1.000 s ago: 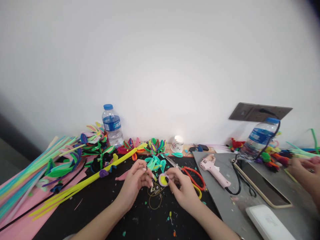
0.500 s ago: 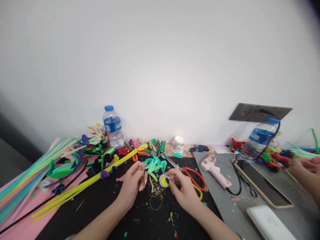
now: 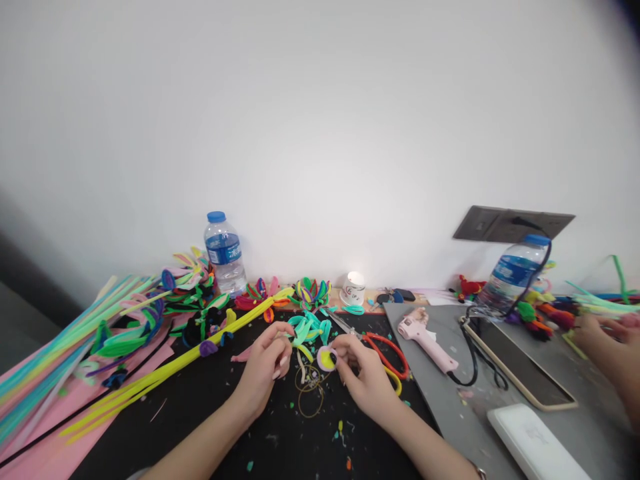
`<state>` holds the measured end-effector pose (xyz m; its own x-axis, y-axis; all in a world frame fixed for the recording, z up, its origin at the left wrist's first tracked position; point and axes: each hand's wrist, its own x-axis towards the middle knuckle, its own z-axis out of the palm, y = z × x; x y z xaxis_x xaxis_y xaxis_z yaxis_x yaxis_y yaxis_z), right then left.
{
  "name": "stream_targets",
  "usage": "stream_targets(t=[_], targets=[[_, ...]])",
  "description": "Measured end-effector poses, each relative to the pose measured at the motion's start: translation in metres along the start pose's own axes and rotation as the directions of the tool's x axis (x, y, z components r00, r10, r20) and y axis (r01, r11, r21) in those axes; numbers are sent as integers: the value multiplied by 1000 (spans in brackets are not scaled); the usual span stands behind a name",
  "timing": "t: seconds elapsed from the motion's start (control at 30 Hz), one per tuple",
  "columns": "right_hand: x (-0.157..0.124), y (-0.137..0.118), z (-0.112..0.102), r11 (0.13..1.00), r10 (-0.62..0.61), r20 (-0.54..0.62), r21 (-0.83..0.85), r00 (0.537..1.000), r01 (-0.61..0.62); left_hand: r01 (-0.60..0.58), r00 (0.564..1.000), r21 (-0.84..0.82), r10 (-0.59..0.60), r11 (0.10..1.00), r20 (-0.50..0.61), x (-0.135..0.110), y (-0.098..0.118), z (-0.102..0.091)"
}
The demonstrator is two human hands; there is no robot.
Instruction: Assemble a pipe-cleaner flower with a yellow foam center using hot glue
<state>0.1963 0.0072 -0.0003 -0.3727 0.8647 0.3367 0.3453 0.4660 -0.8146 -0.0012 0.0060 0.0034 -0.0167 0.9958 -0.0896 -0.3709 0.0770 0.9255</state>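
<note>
Head view: small disc held in the right hand above a black mat

By the thumb and fingertips of the right hand [image 3: 367, 373], a small yellow-and-lilac disc [image 3: 327, 359] with a black spot is pinched at its right edge, near the middle of the black mat [image 3: 300, 453]. The left hand [image 3: 263, 367] is held just to the left, its fingers curled inward; whether anything is gripped there cannot be told.

Between and beyond the hands, turquoise fuzzy loops [image 3: 310, 328] are gathered. Below the disc, thin gold-coloured rings [image 3: 311, 417] are seen on the mat, with scraps strewn about. Red-and-yellow-handled scissors [image 3: 393, 345] are laid just to the right of the turquoise loops, partly hidden by the right hand. Yellow fuzzy stems [image 3: 200, 350] are stretched slantwise across the left of the mat, and a pink sheet [image 3: 60, 447] is partly covered by a multicoloured bundle of stems [image 3: 65, 347].

On a grey board [image 3: 480, 400] to the right, a pink glue gun [image 3: 427, 343], a phone [image 3: 520, 363] and a white block [image 3: 535, 443] are placed. Against the wall, a white cup [image 3: 354, 289] is set between two blue-capped bottles [image 3: 223, 250]. At the far right edge, another person's hand [image 3: 607, 337] is seen near green stems.
</note>
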Motion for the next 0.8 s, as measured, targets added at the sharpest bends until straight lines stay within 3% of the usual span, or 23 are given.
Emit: stream_targets(t=[0.8], targets=[[0, -2, 0, 1000, 2, 6, -22, 1000, -2, 46, 997, -83, -40, 996, 73, -1, 2, 2]])
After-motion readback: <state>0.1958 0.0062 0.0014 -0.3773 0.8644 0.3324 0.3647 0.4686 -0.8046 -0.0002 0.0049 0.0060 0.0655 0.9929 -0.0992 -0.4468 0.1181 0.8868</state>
